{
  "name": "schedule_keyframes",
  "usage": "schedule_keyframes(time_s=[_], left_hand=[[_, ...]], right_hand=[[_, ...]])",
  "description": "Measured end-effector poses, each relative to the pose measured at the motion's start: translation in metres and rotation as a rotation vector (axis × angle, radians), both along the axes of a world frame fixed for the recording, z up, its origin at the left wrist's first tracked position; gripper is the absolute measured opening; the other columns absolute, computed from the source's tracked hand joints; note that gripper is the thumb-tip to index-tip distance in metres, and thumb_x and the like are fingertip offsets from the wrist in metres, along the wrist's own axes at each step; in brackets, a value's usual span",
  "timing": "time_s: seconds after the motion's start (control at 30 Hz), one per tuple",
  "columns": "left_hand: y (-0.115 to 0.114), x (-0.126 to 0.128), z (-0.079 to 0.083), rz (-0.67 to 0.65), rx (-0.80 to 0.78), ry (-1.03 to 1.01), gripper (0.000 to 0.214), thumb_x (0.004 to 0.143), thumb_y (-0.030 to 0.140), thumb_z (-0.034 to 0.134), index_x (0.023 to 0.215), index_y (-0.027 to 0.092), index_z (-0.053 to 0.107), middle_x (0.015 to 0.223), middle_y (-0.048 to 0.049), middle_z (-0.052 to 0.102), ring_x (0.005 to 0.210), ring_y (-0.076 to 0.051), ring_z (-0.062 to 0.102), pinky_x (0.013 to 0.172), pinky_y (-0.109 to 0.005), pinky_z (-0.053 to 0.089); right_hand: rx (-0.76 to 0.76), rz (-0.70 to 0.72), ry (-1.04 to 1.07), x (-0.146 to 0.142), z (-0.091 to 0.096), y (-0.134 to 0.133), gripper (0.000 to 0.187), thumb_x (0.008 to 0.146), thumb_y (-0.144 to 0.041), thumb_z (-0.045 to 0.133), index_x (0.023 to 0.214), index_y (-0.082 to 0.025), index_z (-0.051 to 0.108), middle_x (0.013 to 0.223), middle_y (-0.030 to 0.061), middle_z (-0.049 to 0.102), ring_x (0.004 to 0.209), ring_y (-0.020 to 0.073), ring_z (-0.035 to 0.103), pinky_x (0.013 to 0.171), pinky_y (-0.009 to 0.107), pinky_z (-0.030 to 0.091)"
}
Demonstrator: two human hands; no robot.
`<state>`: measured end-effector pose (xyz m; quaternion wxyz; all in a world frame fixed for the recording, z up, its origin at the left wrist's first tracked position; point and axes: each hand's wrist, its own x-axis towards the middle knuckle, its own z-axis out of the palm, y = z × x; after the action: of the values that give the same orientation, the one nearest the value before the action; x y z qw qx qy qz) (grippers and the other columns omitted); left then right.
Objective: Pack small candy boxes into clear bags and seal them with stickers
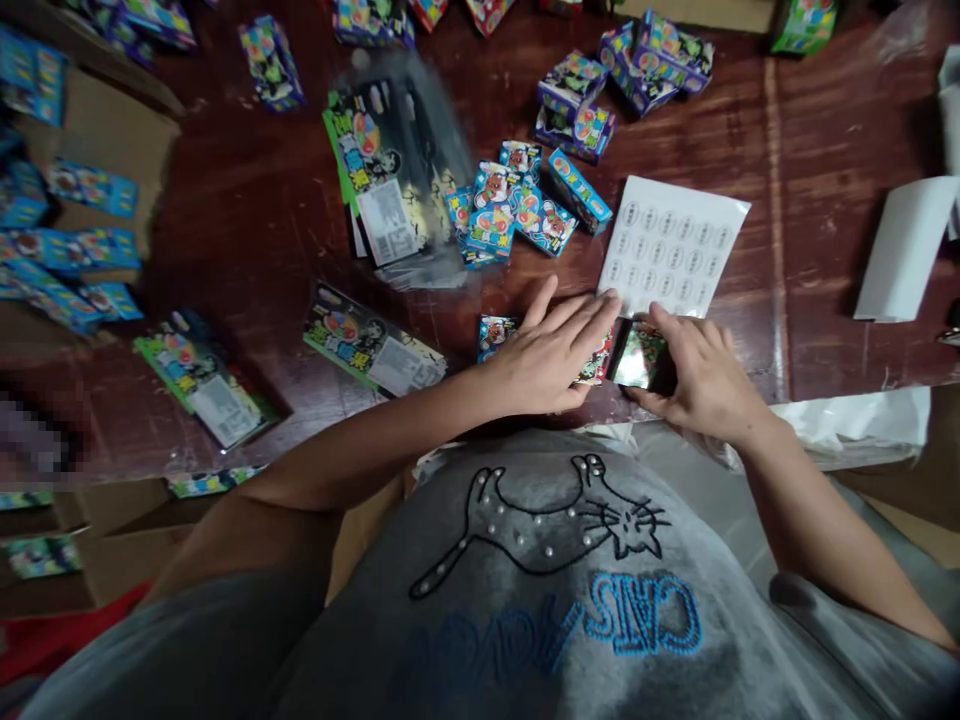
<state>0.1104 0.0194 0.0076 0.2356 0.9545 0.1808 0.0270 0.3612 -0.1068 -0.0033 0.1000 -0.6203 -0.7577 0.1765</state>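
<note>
My left hand (pixel 555 350) lies flat with its fingers stretched out over small printed boxes. A blue box (pixel 495 335) shows at its wrist side, and part of a red and white box (pixel 596 365) shows by its fingers. Its fingertips reach the lower left corner of a white sheet of round stickers (pixel 667 245). My right hand (pixel 701 375) is closed around a small shiny dark green box (pixel 640 355), thumb at the top edge and fingers at the lower edge. The palm hides the box's right side.
Flat printed sleeves in clear plastic (pixel 397 190) lie ahead, beside a pile of blue boxes (pixel 495 205). Two more printed sleeves, one nearer (pixel 375 345) and one left (pixel 214 385), lie on the table. Purple boxes (pixel 574 100) stand farther back. A carton (pixel 161 130) holds blue boxes. Folded white paper (pixel 904 250) lies right.
</note>
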Motion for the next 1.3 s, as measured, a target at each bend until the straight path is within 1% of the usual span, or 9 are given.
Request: schedule_keyframes(time_s=[0.1, 0.27, 0.43, 0.57, 0.73, 0.87, 1.03, 1.17, 1.3], left_hand=[[0.002, 0.001, 0.001, -0.031, -0.019, -0.024, 0.093, 0.092, 0.033, 0.068, 0.172, 0.01, 0.027, 0.172, -0.0207, 0.045, 0.16, -0.04, 0.035, 0.136, -0.065, 0.006], [-0.006, 0.009, 0.016, 0.147, -0.05, -0.11, 0.08, 0.094, 0.05, 0.073, 0.165, 0.022, 0.047, 0.154, -0.0143, 0.058, 0.138, -0.035, 0.052, 0.124, -0.055, 0.037], [-0.014, 0.027, 0.023, 0.264, -0.028, -0.023, 0.062, 0.093, 0.074, 0.071, 0.122, 0.02, 0.074, 0.13, -0.016, 0.062, 0.122, -0.036, 0.061, 0.11, -0.055, 0.05], [-0.028, 0.049, 0.018, 0.392, -0.174, 0.052, 0.041, 0.112, 0.044, 0.049, 0.136, 0.013, 0.062, 0.134, -0.0186, 0.061, 0.121, -0.032, 0.067, 0.106, -0.048, 0.058], [-0.055, 0.052, 0.016, 0.334, -0.37, 0.019, 0.056, 0.111, 0.017, 0.036, 0.164, 0.001, 0.027, 0.163, -0.0277, 0.045, 0.159, -0.031, 0.044, 0.134, -0.045, 0.041], [-0.054, 0.007, 0.044, 0.205, -0.274, 0.079, 0.057, 0.113, 0.031, 0.043, 0.164, 0.008, 0.033, 0.178, -0.0267, 0.027, 0.17, -0.034, 0.026, 0.139, -0.053, 0.032], [-0.001, -0.102, 0.076, 0.139, -0.041, 0.255, 0.098, 0.093, 0.057, 0.079, 0.171, 0.024, 0.03, 0.183, -0.0179, 0.02, 0.17, -0.045, 0.019, 0.138, -0.069, 0.015], [0.041, -0.183, 0.056, 0.268, 0.08, 0.384, 0.12, 0.084, 0.072, 0.08, 0.176, 0.031, 0.016, 0.186, -0.0091, 0.015, 0.168, -0.05, 0.015, 0.135, -0.074, 0.008], [0.047, -0.21, 0.032, 0.206, 0.091, 0.431, 0.097, 0.093, 0.066, 0.067, 0.174, 0.026, 0.03, 0.179, -0.0091, 0.034, 0.159, -0.045, 0.036, 0.134, -0.065, 0.021]], right_hand=[[0.004, 0.006, 0.011, 0.001, 0.0, 0.0, 0.103, 0.094, -0.061, 0.065, 0.173, -0.016, 0.019, 0.153, 0.0226, 0.062, 0.128, 0.0447, 0.059, 0.1, 0.058, 0.048], [0.009, -0.019, 0.011, 0.002, 0.0, -0.005, 0.103, 0.094, -0.062, 0.063, 0.174, -0.017, 0.017, 0.151, 0.0231, 0.062, 0.126, 0.0448, 0.06, 0.1, 0.059, 0.048], [0.022, -0.117, -0.027, 0.006, 0.003, -0.021, 0.102, 0.094, -0.067, 0.065, 0.173, -0.018, 0.022, 0.138, 0.0222, 0.066, 0.12, 0.0439, 0.061, 0.099, 0.059, 0.048], [-0.018, -0.178, -0.017, 0.007, 0.003, -0.037, 0.11, 0.092, -0.071, 0.067, 0.174, -0.017, 0.018, 0.142, 0.024, 0.065, 0.117, 0.0451, 0.061, 0.098, 0.061, 0.048], [0.02, -0.221, 0.015, 0.004, -0.005, -0.045, 0.114, 0.092, -0.075, 0.066, 0.175, -0.019, 0.011, 0.152, 0.0262, 0.06, 0.12, 0.0465, 0.062, 0.098, 0.064, 0.051], [0.052, -0.162, 0.025, 0.001, -0.006, -0.039, 0.114, 0.095, -0.074, 0.064, 0.177, -0.021, 0.006, 0.165, 0.0272, 0.049, 0.144, 0.0514, 0.053, 0.111, 0.073, 0.046], [0.149, -0.021, 0.003, -0.032, -0.001, -0.015, 0.13, 0.086, -0.089, 0.061, 0.177, -0.024, -0.006, 0.181, 0.0288, 0.019, 0.165, 0.0553, 0.026, 0.125, 0.087, 0.019], [0.126, 0.101, 0.003, -0.08, -0.002, 0.017, 0.124, 0.089, -0.091, 0.052, 0.177, -0.019, 0.002, 0.18, 0.0309, 0.021, 0.167, 0.0518, 0.026, 0.129, 0.084, 0.015], [0.139, 0.102, 0.014, -0.118, -0.008, 0.044, 0.116, 0.092, -0.089, 0.049, 0.176, -0.017, 0.015, 0.179, 0.0302, 0.027, 0.165, 0.0527, 0.03, 0.128, 0.086, 0.013]])
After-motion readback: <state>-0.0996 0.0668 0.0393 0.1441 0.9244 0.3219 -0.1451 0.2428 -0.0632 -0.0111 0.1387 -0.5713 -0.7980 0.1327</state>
